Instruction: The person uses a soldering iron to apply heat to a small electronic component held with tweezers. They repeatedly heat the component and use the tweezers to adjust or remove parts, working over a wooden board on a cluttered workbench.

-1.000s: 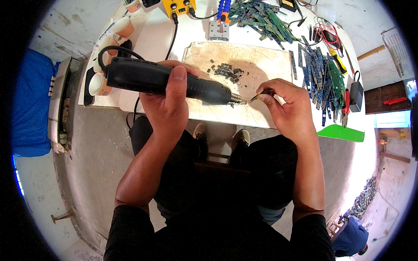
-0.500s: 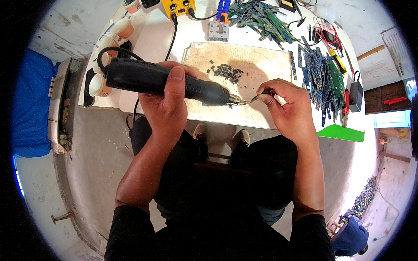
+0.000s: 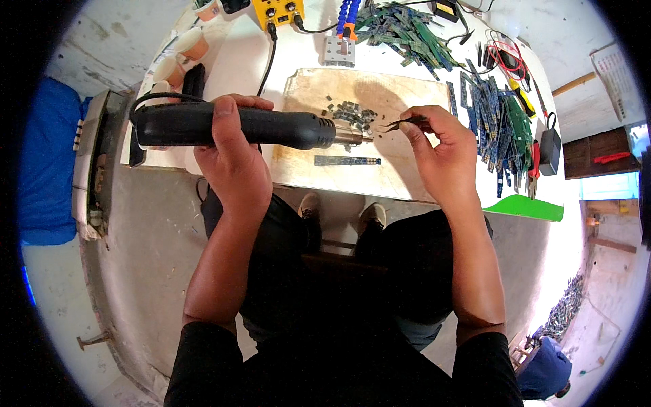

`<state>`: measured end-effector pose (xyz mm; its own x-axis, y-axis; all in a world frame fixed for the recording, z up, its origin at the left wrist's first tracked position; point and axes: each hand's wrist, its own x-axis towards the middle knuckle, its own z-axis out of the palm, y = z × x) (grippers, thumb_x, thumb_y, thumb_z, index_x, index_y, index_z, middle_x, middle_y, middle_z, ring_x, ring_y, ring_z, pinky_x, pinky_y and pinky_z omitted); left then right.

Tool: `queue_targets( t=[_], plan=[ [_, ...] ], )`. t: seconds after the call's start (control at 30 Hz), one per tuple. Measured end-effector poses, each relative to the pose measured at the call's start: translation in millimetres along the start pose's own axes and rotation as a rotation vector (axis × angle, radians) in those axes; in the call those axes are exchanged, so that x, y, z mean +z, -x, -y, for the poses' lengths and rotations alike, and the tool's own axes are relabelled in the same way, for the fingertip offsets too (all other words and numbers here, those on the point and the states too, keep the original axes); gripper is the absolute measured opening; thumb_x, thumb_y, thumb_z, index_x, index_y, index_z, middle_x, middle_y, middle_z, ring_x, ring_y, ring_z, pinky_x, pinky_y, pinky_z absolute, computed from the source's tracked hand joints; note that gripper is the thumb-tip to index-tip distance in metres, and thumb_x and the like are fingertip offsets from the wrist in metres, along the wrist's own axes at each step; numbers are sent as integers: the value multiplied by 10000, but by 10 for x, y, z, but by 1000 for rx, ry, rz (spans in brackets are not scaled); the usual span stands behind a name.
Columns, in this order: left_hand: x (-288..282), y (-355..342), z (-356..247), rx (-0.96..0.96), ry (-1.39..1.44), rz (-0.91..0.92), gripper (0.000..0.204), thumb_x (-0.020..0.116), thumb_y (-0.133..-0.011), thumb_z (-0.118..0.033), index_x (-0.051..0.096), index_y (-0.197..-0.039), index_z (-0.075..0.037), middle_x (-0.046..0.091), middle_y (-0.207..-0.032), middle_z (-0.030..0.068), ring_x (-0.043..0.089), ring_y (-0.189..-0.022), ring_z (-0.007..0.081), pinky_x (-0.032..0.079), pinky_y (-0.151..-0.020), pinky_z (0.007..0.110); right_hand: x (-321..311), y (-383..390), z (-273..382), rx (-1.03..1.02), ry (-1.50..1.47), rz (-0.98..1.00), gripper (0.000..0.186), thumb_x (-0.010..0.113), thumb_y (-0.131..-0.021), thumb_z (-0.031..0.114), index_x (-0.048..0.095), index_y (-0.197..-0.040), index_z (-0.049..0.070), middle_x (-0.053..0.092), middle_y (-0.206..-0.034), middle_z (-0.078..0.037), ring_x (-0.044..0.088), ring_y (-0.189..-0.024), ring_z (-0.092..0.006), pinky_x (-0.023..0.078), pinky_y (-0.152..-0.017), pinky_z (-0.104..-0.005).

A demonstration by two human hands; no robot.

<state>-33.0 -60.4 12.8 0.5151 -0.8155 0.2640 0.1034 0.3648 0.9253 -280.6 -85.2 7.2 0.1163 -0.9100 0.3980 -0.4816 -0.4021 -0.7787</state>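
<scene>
My left hand is wrapped round a black hot-air gun, held nearly level with its metal nozzle pointing right, above a worn board. My right hand pinches black tweezers, their tips just right of the nozzle; anything between them is too small to tell. A narrow dark circuit strip lies on the board below the nozzle. A scatter of small dark chips lies behind the nozzle.
Piles of circuit strips sit behind and right. Also on the table are a yellow station, a metal block, paper cups, red pliers, a black adapter and cables.
The gun has swung up and left to nearly level, uncovering more of the strip below. My right hand has moved up toward the back of the board with the tweezers.
</scene>
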Motion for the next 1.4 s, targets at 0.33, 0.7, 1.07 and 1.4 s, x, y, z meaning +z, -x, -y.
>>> queue_targets(
  t=[0.33, 0.7, 1.07, 1.4],
  plan=[
    [-87, -85, -24, -4, 135, -104, 299, 569, -984, -310, 594, -921, -19, 654, -831, 83, 562, -770, 125, 446, -714, 256, 2, 113, 177, -64, -94, 301, 138, 688, -809, -48, 673, -943, -21, 681, -864, -133, 666, -765, -207, 513, -718, -288],
    [-195, -120, -38, -87, 153, -150, 260, 554, -1010, -278, 564, -1026, -19, 650, -872, 116, 634, -864, 185, 506, -824, 311, 94, 124, 222, -113, -49, 315, 115, 680, -830, -41, 676, -941, -11, 687, -889, -131, 680, -798, -251, 517, -732, -297],
    [-170, -158, -48, -11, 196, -219, 367, 576, -1004, -341, 685, -837, -33, 577, -681, -26, 418, -554, 32, 310, -501, 211, 158, 140, 265, -167, 52, 320, 133, 675, -838, -26, 660, -964, 14, 677, -919, -144, 674, -840, -320, 537, -752, -344],
    [-187, -213, -75, -68, 228, -288, 333, 597, -987, -344, 659, -872, -38, 656, -759, 33, 504, -619, 71, 392, -581, 234, 71, 160, 334, -163, 82, 293, 125, 668, -846, -29, 656, -965, 9, 682, -926, -155, 670, -830, -340, 532, -745, -345]
  ],
)
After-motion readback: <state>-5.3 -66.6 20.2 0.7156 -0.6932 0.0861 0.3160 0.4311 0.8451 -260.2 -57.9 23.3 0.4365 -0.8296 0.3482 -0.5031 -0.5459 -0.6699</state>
